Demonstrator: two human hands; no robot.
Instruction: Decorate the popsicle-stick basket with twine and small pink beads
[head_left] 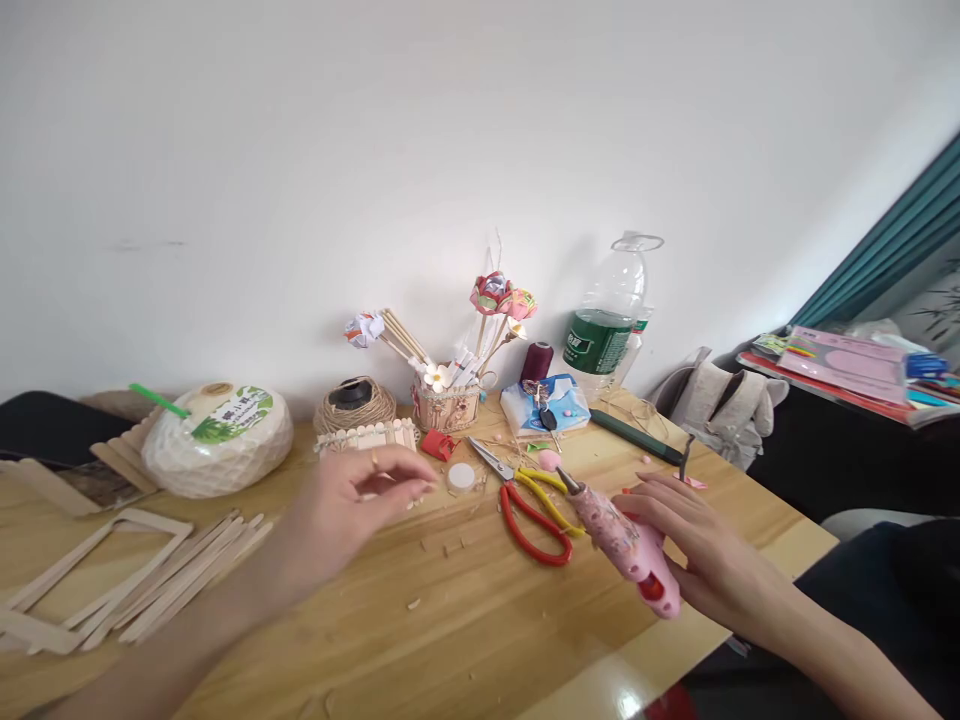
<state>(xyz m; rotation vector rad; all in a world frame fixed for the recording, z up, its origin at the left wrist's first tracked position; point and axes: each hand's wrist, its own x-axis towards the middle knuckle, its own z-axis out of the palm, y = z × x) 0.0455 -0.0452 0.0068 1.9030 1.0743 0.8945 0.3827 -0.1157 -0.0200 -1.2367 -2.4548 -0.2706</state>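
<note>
Here: wooden table (pixel 480 620) | white wall (pixel 300 150) | right hand (pixel 697 545) fingers holding glue gun (pixel 626 540) | left hand (pixel 352 500) loose

This looks like a home craft corner rather than a workshop: a light wooden tabletop (pixel 480 620) pushed against a plain white wall (pixel 375 150). Far on the table stand a small woven pot of paper flowers on sticks (pixel 450 395), a ball of brown jute twine (pixel 354 405) and a clear plastic water bottle with a green label (pixel 611 320). Flat pale wooden craft sticks (pixel 172 575) lie at the near left. To the right, a teal curtain (pixel 892 240) hangs above a dark side table stacked with coloured books (pixel 847 375).
</note>
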